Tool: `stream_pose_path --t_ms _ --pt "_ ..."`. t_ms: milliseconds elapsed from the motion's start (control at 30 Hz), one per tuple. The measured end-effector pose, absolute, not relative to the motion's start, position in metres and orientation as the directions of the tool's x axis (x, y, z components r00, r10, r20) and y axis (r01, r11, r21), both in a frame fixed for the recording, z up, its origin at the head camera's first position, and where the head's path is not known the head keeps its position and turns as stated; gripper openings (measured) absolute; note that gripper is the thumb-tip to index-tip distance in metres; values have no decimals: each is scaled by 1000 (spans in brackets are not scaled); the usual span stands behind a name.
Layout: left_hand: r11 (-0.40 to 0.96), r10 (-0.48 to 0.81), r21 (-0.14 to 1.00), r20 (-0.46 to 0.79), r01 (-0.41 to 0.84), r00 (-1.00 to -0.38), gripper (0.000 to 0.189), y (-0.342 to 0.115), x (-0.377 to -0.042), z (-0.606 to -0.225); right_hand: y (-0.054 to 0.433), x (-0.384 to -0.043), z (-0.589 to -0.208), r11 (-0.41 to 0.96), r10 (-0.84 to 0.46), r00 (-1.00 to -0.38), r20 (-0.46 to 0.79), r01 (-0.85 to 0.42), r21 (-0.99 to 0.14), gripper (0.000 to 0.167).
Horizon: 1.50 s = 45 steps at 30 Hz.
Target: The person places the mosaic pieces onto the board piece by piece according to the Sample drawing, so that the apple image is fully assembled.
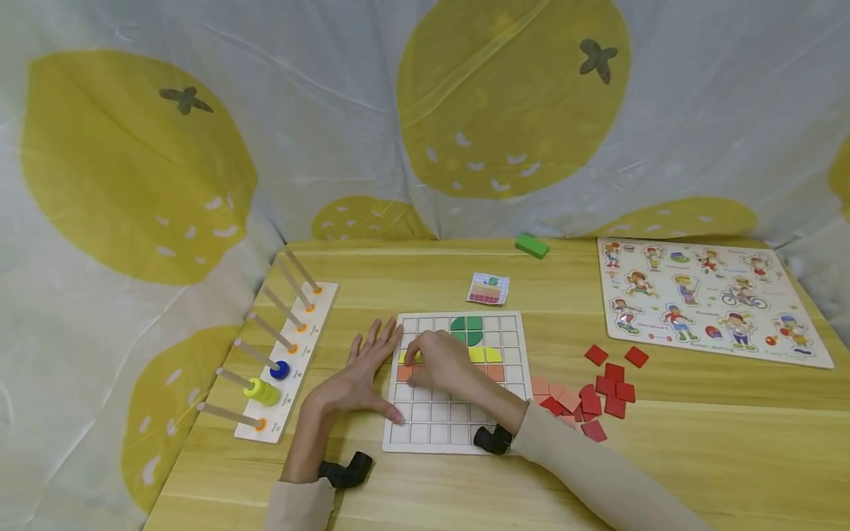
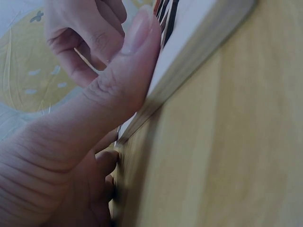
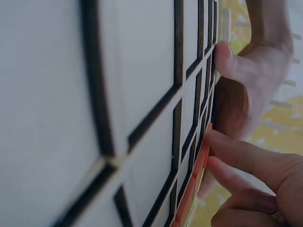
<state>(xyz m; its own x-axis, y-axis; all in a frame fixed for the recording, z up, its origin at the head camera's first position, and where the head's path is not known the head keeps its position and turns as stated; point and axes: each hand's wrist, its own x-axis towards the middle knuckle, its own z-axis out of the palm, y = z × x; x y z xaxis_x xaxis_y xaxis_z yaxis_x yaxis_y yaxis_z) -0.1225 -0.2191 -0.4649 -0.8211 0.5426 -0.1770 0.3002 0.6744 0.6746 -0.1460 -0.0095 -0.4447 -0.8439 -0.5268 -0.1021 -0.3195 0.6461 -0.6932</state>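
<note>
Orange tile (image 3: 204, 147) at the right hand's (image 1: 441, 361) fingertips.
The tile lies near the left end of a row running crosswise on the grid board (image 1: 440, 433) — the right hand, its thumb and a finger seemingly pinching it, is the nearer; the left hand (image 1: 358, 380), fingers spread, rests at the board's left edge. Counted: one card (image 1: 488, 288), four green pieces (image 1: 474, 323), seven pegs (image 1: 283, 308), at least two yellow pieces (image 1: 477, 355) — loose red tiles (image 1: 614, 370) overlap too much to count.
</note>
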Motion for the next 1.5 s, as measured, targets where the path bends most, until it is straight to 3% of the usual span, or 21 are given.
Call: stream_pose_path --t_ms 500,700,867,967,1267,1500 --pt "677 544 669 -172 308 -821 146 -219 -123 -466 4 -150 -443 563 -577 -812 -93 -312 -765 20" --pt "673 545 673 -170 307 -821 147 -215 -124 -468 87 -148 -426 590 -533 -834 -145 -243 -770 21" --pt "677 544 671 -180 302 -820 146 -215 -124 -468 170 -143 -432 654 -491 -838 -239 -173 -736 18" --pt "673 544 674 -174 303 -821 144 -217 -124 -468 195 -139 -437 670 -469 -836 -283 -128 -732 15" --pt "687 539 659 -179 307 -823 145 -221 -123 -467 192 -142 -452 634 -485 -811 -326 -69 -771 19" --pt "680 541 667 -176 305 -823 146 -219 -123 -467 199 -147 -451 696 -320 -898 -302 -6 -718 24"
